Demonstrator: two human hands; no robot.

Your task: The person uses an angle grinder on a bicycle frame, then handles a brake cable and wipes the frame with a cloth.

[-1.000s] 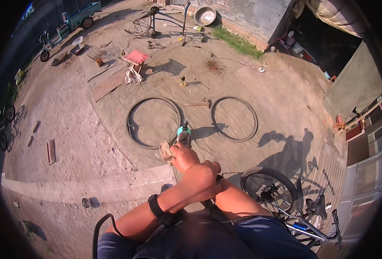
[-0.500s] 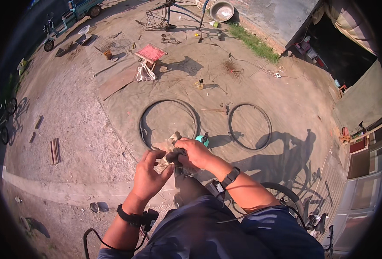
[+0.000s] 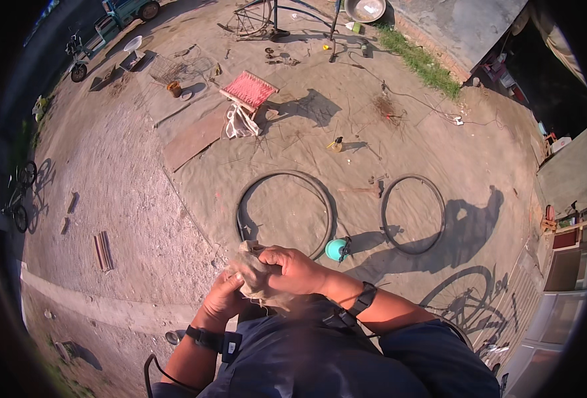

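A crumpled, dirty beige cloth [image 3: 255, 277] is bunched between my two hands, in front of my body. My left hand [image 3: 221, 296] pinches its left edge, thumb on top. From the other side my right hand [image 3: 294, 270] grips it with curled fingers. Whether anything is wrapped inside the cloth cannot be seen. Just beyond my hands a large black bicycle tire [image 3: 329, 199] lies on the ground. Next to it, right of my right hand, stands a turquoise bottle with a black top [image 3: 336, 249].
A smaller tire [image 3: 443, 219] lies to the right, with a hammer [image 3: 365, 190] beside it. Farther off are a small yellowish bottle [image 3: 336, 144], a red woven stool [image 3: 249, 90], a flat board [image 3: 194, 140] and a bicycle frame [image 3: 306, 8]. Wooden strips [image 3: 103, 252] lie left.
My hands have drawn closer to my body. The left hand, open and apart before, now grips the cloth. The view has shifted, and the bicycle at my lower right has left it.
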